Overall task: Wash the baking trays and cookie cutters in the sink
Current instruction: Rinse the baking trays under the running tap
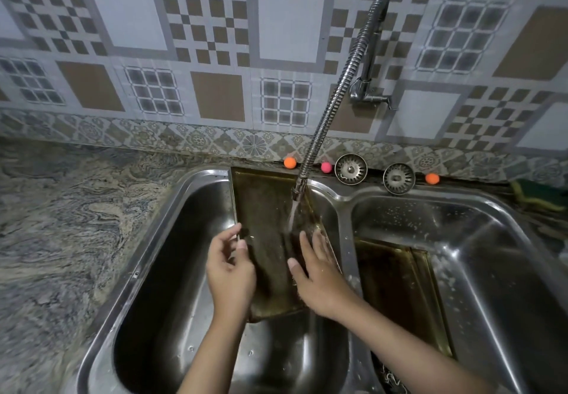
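A long brownish baking tray [264,209] stands tilted in the left basin of the steel sink [172,209], its far end resting on the back rim. My left hand [229,270] grips the tray's left edge. My right hand [319,274] lies flat on the tray's surface with fingers spread, under the water stream [293,214] from the flexible tap hose [335,95]. A second brownish tray [396,286] leans in the right basin. No cookie cutters can be made out.
Two round sink strainers [350,168] [399,178] and three small orange and pink balls [289,162] sit on the back ledge. A green-yellow sponge [538,194] lies at the far right. Marbled stone counter [61,224] spreads to the left. The right basin holds soap foam.
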Action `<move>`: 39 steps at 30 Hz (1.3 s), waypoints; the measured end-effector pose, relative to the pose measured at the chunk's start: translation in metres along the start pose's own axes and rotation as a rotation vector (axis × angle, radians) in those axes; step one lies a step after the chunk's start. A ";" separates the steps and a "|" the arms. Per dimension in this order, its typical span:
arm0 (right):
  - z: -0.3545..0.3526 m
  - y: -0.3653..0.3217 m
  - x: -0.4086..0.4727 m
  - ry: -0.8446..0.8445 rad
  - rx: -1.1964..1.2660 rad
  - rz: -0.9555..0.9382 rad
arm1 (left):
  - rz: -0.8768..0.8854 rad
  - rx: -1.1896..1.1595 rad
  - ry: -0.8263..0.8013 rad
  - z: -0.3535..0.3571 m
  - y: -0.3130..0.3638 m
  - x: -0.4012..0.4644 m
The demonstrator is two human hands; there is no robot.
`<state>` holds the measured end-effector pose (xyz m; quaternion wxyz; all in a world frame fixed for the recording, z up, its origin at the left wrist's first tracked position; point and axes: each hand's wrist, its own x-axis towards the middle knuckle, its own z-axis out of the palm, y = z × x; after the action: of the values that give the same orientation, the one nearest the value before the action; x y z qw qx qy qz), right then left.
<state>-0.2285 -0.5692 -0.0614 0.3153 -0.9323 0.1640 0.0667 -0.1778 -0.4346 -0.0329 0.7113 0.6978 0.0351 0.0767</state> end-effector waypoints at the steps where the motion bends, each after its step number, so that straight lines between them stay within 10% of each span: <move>1: -0.004 -0.001 0.005 0.018 0.006 -0.004 | 0.009 -0.004 -0.006 0.001 0.002 0.000; 11: -0.017 -0.037 0.048 0.275 -0.110 -0.102 | 0.193 0.021 -0.018 0.009 0.022 -0.001; 23: -0.039 0.023 0.002 0.538 -0.312 -0.448 | -0.102 -0.089 0.055 0.010 -0.019 0.011; 28: -0.053 0.035 -0.022 0.346 0.652 -0.049 | -0.255 -0.085 0.080 0.014 -0.028 0.010; 33: -0.067 0.025 -0.032 0.438 1.022 0.059 | -0.476 0.042 -0.181 0.023 -0.044 0.004; 39: -0.072 -0.008 -0.048 0.620 0.599 -0.087 | -0.333 0.019 -0.523 0.021 -0.001 -0.008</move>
<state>-0.2691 -0.5946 0.0116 0.5101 -0.7818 0.2236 -0.2804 -0.1827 -0.4566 -0.0335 0.6926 0.6851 -0.0345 -0.2232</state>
